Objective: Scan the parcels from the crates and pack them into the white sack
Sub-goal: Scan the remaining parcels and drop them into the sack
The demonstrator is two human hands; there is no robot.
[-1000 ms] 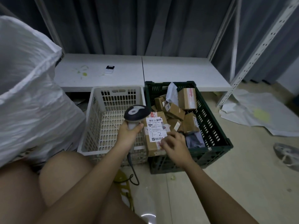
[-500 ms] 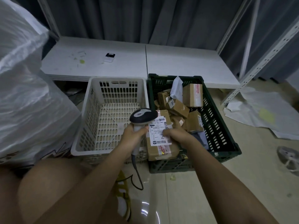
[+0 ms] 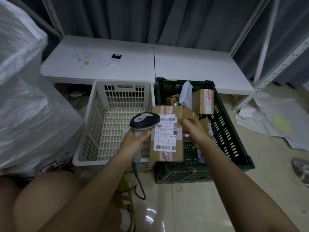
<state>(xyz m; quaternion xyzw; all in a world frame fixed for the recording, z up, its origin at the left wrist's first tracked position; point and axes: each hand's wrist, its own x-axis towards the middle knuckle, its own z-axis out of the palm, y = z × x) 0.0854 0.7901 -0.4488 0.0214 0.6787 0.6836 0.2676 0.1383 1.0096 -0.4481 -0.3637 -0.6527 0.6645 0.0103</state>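
My right hand (image 3: pixel 194 131) grips a brown cardboard parcel (image 3: pixel 167 151) by its right edge, lifted above the near left corner of the dark green crate (image 3: pixel 234 131). Its white label, marked "1-2", faces up. My left hand (image 3: pixel 136 141) grips the handle of a grey and black barcode scanner (image 3: pixel 144 121), whose head sits right beside the label's top left. Several more brown parcels (image 3: pixel 202 101) lie in the green crate. The white crate (image 3: pixel 90 131) stands to its left with no parcels visible in it. The white sack (image 3: pixel 28 104) bulges at the far left.
A low white shelf (image 3: pixel 184 64) runs behind the crates, with a small black and white device (image 3: pixel 115 59) on it. A metal rack post (image 3: pixel 274 71) stands at the right. White sheets (image 3: pixel 267 121) and a shoe (image 3: pixel 301 169) lie on the floor. The scanner cable (image 3: pixel 139 186) hangs by my knee.
My right hand has lifted the labelled parcel up out of the green crate and shifted its grip to the right edge. The scanner stayed beside the label. My head has tilted down.
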